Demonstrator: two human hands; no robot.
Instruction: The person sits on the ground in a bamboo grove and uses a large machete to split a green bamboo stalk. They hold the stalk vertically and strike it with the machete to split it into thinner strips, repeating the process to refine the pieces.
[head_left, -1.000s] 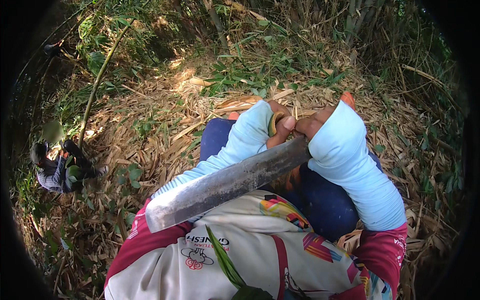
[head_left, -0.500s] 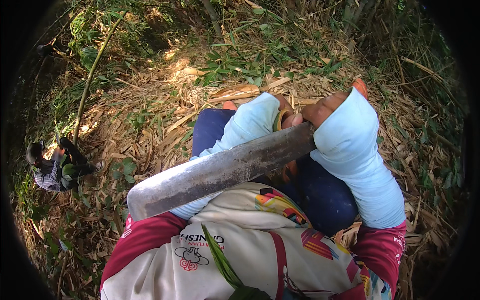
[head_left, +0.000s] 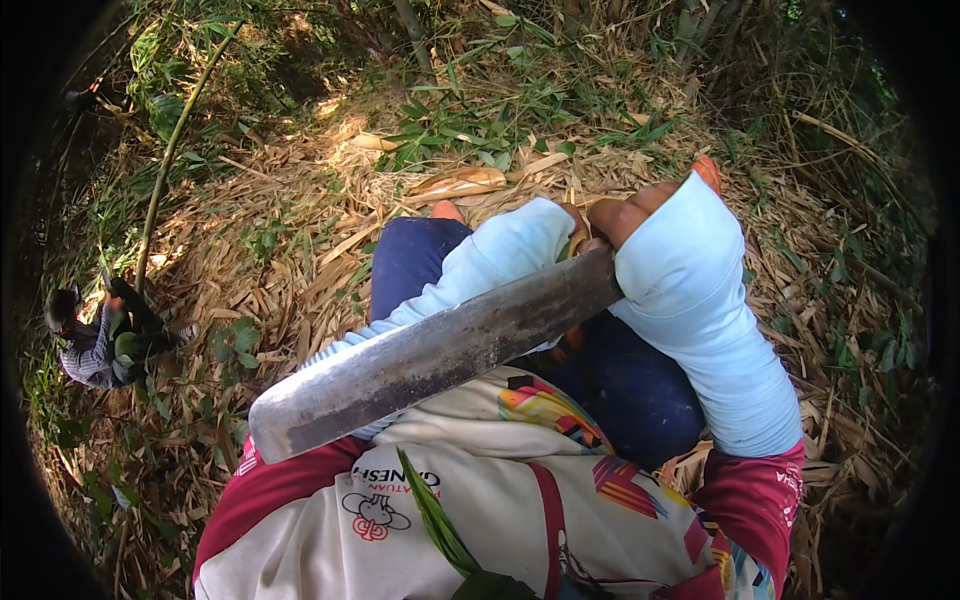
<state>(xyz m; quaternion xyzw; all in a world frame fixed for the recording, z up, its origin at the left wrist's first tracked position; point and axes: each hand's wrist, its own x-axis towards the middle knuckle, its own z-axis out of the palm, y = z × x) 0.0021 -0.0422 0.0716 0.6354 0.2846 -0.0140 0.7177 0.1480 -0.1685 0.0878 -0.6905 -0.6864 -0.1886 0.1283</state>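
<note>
A broad-bladed machete (head_left: 440,345) slants across my lap, its blunt, worn end toward the lower left. My right hand (head_left: 634,213) is closed at its handle end, partly covered by a loose light-blue sleeve. Beyond that hand an orange tip (head_left: 706,173) sticks out; I cannot tell whether it belongs to the handle. My left hand (head_left: 577,222) is curled close beside the right, at the base of the blade. Blade and sleeve hide most of its fingers and whatever they hold.
My knees in dark blue trousers (head_left: 415,258) are bent under my arms. Dry leaves and husks (head_left: 300,215) cover the ground. A thin bamboo pole (head_left: 178,140) leans at left, near another person (head_left: 95,345) sitting low. Green plants (head_left: 480,120) grow ahead.
The whole view has shifted slightly, with most things a little further left. The machete's far end has dipped a little, and my left hand is more hidden behind the blade. Both hands stay close together.
</note>
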